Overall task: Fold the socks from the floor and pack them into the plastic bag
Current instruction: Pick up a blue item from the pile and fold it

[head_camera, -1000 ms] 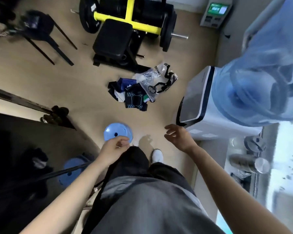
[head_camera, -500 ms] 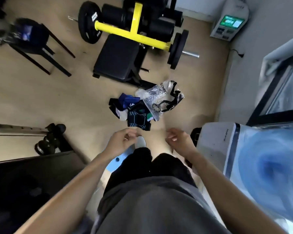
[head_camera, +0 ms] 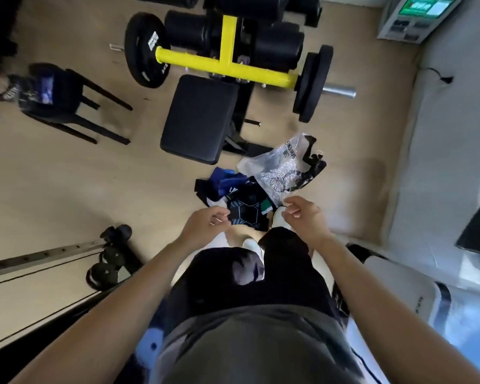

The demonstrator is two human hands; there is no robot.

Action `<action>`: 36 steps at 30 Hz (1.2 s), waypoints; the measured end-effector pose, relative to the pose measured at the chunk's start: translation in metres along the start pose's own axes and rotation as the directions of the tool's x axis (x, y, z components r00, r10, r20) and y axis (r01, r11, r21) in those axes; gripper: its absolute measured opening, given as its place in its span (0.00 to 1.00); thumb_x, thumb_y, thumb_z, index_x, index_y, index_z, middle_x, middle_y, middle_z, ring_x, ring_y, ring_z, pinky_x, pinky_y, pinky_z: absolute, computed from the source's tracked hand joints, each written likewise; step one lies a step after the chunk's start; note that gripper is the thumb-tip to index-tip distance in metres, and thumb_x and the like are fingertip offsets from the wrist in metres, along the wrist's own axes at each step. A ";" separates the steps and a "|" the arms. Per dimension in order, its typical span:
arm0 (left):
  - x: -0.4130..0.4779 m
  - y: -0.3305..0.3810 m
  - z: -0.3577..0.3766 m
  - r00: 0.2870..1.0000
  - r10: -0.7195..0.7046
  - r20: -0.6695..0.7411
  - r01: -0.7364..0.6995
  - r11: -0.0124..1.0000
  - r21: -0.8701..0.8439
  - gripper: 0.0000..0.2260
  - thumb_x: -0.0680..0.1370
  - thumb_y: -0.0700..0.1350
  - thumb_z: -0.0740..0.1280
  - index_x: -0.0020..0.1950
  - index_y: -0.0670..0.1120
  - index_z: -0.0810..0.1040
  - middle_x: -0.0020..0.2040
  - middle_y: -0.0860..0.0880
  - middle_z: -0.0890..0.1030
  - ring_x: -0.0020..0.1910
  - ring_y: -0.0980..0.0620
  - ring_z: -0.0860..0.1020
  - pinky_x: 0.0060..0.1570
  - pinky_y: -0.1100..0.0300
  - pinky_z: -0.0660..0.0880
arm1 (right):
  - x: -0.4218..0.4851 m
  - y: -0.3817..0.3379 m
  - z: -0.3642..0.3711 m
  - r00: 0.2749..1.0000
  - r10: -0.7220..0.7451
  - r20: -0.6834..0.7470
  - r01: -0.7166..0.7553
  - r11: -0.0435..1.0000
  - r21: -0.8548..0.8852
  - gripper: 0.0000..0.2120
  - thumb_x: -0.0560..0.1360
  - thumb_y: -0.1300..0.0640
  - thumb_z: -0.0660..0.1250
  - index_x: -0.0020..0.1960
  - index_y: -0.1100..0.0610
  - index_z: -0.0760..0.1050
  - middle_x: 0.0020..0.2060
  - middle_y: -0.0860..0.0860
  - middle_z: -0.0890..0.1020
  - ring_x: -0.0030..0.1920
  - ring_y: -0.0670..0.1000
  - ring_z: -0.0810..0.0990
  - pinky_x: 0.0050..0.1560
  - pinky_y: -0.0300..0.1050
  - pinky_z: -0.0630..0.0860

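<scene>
Both hands are out in front at waist height, empty, nothing gripped. The left hand (head_camera: 205, 224) has its fingers loosely curled in, thumb near the fingertips, hanging above the near-left edge of the sock heap; the right hand (head_camera: 302, 214) is just as relaxed, fingers half bent, palm turned inward, holding nothing. They look poised that way because the person is standing over the work and has not bent down to it: arms forward, hands ready, well above the floor. Just beyond the hands, the socks (head_camera: 233, 195) lie in a loose heap on the tan floor (head_camera: 94, 184), dark ones with a pale geometric print nearest, blue ones at the far left of the heap, a flash of green and white at its right edge. None looks folded, so the task seems to be at its very start. Touching the heap on its far-right side is the plastic bag (head_camera: 283, 164), clear and crumpled, flat on the floor with dark handles at its right end; whether its mouth is open I cannot tell. A white shoe (head_camera: 277, 218) pokes out beside the heap under the right hand. Farther off stands a weight bench (head_camera: 200, 117) with a yellow bar, and a dark stool (head_camera: 67, 101) lies far left. Next, most likely, a reach down for the nearest dark sock.
</scene>
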State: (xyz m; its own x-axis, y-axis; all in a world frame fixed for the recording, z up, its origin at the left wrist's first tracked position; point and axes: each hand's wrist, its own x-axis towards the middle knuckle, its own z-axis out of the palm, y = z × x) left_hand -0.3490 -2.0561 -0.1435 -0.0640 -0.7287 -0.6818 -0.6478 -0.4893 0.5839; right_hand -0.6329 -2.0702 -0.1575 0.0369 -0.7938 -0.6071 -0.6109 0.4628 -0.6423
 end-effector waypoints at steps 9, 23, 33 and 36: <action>0.109 -0.017 -0.019 0.993 -0.102 0.056 0.105 0.993 -0.053 0.09 0.76 0.46 0.72 0.56 0.51 0.84 0.48 0.54 0.84 0.47 0.55 0.81 0.47 0.61 0.75 | 0.091 -0.011 0.074 0.996 0.083 -0.021 -0.082 0.995 0.048 0.16 0.75 0.56 0.70 0.62 0.54 0.78 0.46 0.49 0.81 0.46 0.50 0.80 0.51 0.41 0.75; 0.347 -0.262 0.003 0.978 0.050 0.203 -0.070 0.993 0.096 0.13 0.76 0.49 0.72 0.60 0.49 0.82 0.50 0.53 0.84 0.52 0.51 0.82 0.57 0.52 0.78 | 0.236 0.063 0.289 0.967 0.217 -0.133 -0.222 0.975 -0.028 0.16 0.75 0.53 0.72 0.63 0.54 0.78 0.48 0.51 0.82 0.47 0.52 0.82 0.51 0.41 0.77; 0.499 -0.350 0.098 0.920 0.392 -0.004 -0.349 0.824 0.447 0.24 0.77 0.57 0.70 0.71 0.50 0.75 0.66 0.47 0.78 0.64 0.44 0.76 0.60 0.47 0.75 | 0.409 0.207 0.372 0.979 0.016 -0.205 -0.028 0.998 -0.054 0.23 0.74 0.53 0.74 0.67 0.53 0.75 0.57 0.53 0.79 0.52 0.49 0.79 0.61 0.44 0.75; 0.525 -0.356 0.111 0.898 0.441 0.001 -0.382 0.776 0.503 0.17 0.79 0.57 0.69 0.66 0.53 0.79 0.60 0.50 0.82 0.59 0.46 0.79 0.54 0.51 0.76 | 0.450 0.231 0.381 0.987 -0.029 -0.156 0.023 0.999 -0.039 0.29 0.73 0.50 0.74 0.71 0.53 0.71 0.59 0.53 0.78 0.57 0.50 0.78 0.63 0.39 0.73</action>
State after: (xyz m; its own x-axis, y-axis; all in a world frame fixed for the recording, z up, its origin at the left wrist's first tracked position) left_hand -0.2367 -2.2117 -0.7584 -0.3440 -0.8692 -0.3553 -0.8596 0.1393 0.4916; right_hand -0.4562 -2.1702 -0.7572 -0.0690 -0.8586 -0.5079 -0.6402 0.4286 -0.6376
